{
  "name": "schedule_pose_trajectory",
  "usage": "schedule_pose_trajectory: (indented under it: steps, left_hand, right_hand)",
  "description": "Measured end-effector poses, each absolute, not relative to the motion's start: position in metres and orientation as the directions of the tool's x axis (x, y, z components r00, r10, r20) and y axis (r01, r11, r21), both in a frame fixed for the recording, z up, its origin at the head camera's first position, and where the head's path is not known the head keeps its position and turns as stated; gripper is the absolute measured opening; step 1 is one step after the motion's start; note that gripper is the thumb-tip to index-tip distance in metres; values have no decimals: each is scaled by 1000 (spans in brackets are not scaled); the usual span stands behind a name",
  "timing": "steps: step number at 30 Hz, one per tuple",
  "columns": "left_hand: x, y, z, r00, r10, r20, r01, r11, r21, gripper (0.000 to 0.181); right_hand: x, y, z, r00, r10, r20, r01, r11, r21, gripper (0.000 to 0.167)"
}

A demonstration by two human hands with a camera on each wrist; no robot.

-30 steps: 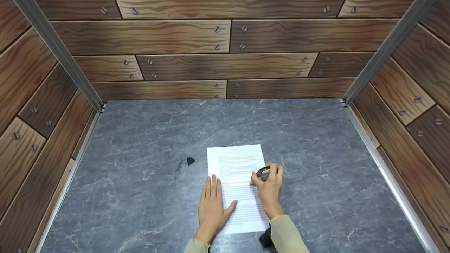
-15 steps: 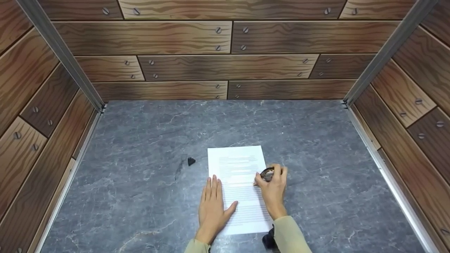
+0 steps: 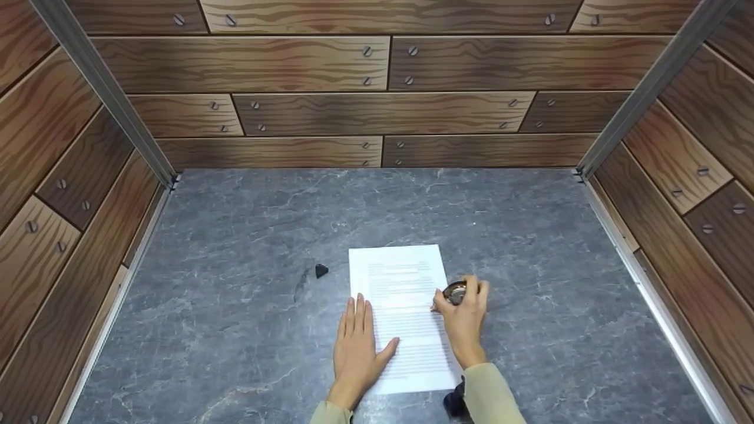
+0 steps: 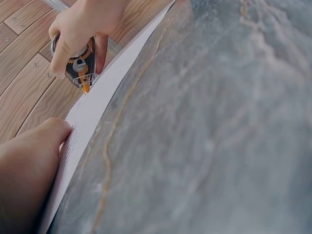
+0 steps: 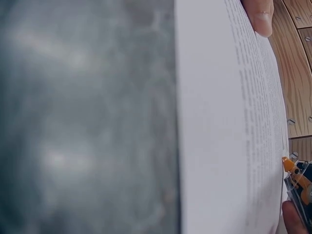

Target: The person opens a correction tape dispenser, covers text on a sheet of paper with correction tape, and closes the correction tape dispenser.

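Note:
A printed sheet of paper [image 3: 406, 353] lies on the grey marbled tabletop. My left hand [image 3: 356, 353] rests flat on its left side, fingers straight and thumb spread over the text. In my right hand [image 3: 465, 321] I hold a correction tape dispenser [image 3: 455, 292] between thumb and fingers, over the sheet's right edge. The left wrist view shows the correction tape's [image 4: 80, 66] clear-and-dark housing, inner gear and orange tip, which points down at the paper. Whether the tip touches the sheet is hard to tell. Fingers hide part of the housing.
A small black cap-like piece [image 3: 321, 271] lies left of the paper. Beside the right sleeve is a black object [image 3: 455, 403], partly hidden. Wood-patterned walls [image 3: 377, 112] with metal corner posts enclose the tabletop [image 3: 235, 235] at the back and sides.
My right hand has slid a little to the right with the correction tape, from over the text to the sheet's right edge. The left hand has stayed in place on the paper.

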State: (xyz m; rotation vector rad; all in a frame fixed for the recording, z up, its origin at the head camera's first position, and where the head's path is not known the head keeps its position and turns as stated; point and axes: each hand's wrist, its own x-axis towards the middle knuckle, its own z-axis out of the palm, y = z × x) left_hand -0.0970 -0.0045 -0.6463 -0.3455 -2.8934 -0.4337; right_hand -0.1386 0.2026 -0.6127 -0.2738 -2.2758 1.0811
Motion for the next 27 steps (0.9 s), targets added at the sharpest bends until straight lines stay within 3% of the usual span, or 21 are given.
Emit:
schedule_pose_trajectory:
  steps: [6, 13, 27]
  left_hand:
    - [-97, -2, -648, -943, 196, 269, 268, 926, 267, 93]
    - [-97, -1, -648, -956, 198, 217, 253, 930, 265, 94]
    - [-97, -4, -646, -957, 210, 203, 260, 928, 267, 93]
  right_hand:
    - [-138, 204, -612, -797, 430, 424, -50, 653, -756, 45]
    - [-138, 206, -610, -794, 420, 439, -78, 646, -759, 44]
    - [-137, 184, -584, -719, 503, 480, -147, 565, -812, 44]
